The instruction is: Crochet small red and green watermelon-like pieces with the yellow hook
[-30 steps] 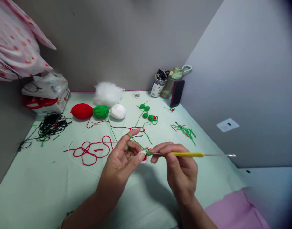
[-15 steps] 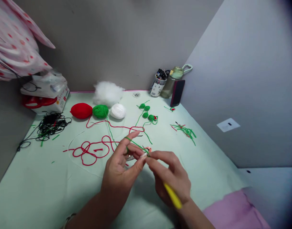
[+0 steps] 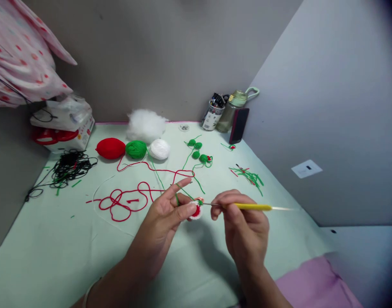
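Between thumb and fingers, my left hand [image 3: 166, 218] pinches a small round crochet piece [image 3: 196, 211], red in the middle with a white rim and green stitches on its upper edge. Green yarn [image 3: 184, 188] runs over my raised left index finger down to those stitches. My right hand [image 3: 245, 226] grips a crochet hook [image 3: 252, 206] by its yellow handle, held nearly level. The hook's thin metal shaft reaches left to the green stitches; its tip is hidden there. Behind the piece, a bit of an orange-pink object [image 3: 199, 199] shows, mostly covered.
Red [image 3: 110, 148], green [image 3: 136, 149] and white yarn balls [image 3: 159, 149] sit before white stuffing [image 3: 146, 125]. Loose red yarn [image 3: 119, 205] curls left of my hands. Black yarn [image 3: 72, 169] lies far left. Several green crochet pieces [image 3: 196, 155], yarn scraps [image 3: 249, 174] and a phone [image 3: 239, 125] stand beyond.
My right hand has turned and moved right, swinging the yellow hook from steeply slanted to nearly level. The round piece has tilted so its red and white face shows.
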Motion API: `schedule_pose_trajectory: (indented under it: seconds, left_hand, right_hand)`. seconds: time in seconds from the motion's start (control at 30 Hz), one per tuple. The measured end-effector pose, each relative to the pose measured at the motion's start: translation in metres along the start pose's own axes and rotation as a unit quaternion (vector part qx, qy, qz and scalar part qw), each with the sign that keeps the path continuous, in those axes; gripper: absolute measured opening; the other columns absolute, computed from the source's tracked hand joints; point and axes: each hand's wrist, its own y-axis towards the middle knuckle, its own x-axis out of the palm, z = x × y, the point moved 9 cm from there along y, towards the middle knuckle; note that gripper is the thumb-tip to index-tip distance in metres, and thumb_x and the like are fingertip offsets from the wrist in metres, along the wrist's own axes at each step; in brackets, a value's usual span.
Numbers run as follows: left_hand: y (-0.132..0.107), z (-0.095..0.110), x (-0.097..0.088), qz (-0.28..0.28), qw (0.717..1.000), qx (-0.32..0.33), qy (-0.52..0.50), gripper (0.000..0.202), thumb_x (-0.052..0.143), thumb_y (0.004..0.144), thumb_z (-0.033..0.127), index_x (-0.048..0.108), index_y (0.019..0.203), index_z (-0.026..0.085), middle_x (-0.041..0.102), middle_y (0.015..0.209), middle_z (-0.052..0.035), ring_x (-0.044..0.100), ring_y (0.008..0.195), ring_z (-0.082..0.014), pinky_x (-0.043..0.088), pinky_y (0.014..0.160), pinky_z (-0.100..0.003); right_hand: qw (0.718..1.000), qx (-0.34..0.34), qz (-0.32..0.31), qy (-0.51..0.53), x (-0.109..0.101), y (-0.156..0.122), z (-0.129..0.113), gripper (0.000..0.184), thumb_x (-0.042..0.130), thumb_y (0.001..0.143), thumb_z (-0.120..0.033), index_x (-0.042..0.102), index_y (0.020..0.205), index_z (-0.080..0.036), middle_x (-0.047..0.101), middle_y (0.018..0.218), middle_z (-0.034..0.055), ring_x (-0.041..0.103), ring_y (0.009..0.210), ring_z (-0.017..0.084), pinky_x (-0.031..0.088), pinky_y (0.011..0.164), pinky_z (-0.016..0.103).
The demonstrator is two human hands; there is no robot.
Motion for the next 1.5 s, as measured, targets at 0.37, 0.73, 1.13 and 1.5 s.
schedule_pose_trajectory:
  seconds: [0.37,0.73,1.13,1.5]
  left_hand:
    - [-0.002,0.008,0.002,0.0,0.995,0.081,0.054,0.053,0.088,0.082,0.021,0.07,0.132,0.024,0.065,0.079,0.0048,0.058,0.08,-0.0122,0.046,0.083,-0.027]
    - [-0.006,0.013,0.002,0.021,0.993,0.089,0.075,0.053,0.088,0.081,0.024,0.071,0.131,0.024,0.062,0.078,0.0043,0.056,0.078,-0.0138,0.046,0.08,-0.028]
    - [-0.006,0.006,0.007,0.006,0.996,0.068,0.051,0.081,0.084,0.083,0.023,0.051,0.156,0.022,0.065,0.086,0.0022,0.064,0.088,-0.0174,0.048,0.093,-0.035]
    - [-0.008,0.012,0.005,0.024,0.992,0.076,0.095,0.079,0.084,0.083,0.024,0.053,0.156,0.023,0.066,0.085,0.001,0.059,0.085,-0.0175,0.046,0.087,-0.033]
  right_hand:
    - [0.996,0.053,-0.018,0.063,0.009,0.001,0.011,0.015,0.068,0.102,-0.027,0.082,0.1,-0.023,0.069,0.087,0.0033,0.067,0.072,0.013,0.056,0.066,0.028]
    - [1.0,-0.019,0.023,-0.003,0.003,-0.005,-0.004,0.02,0.06,0.104,-0.02,0.079,0.105,-0.024,0.067,0.09,0.0036,0.066,0.073,0.015,0.056,0.067,0.031]
    - [0.998,0.048,-0.001,0.051,0.01,-0.001,0.015,0.013,0.068,0.102,-0.029,0.081,0.101,-0.026,0.08,0.097,0.0045,0.07,0.076,0.015,0.06,0.07,0.029]
    - [0.995,0.079,-0.023,0.06,0.007,0.002,0.012,0.017,0.062,0.105,-0.033,0.073,0.098,-0.021,0.08,0.093,0.0057,0.073,0.068,0.016,0.063,0.068,0.032]
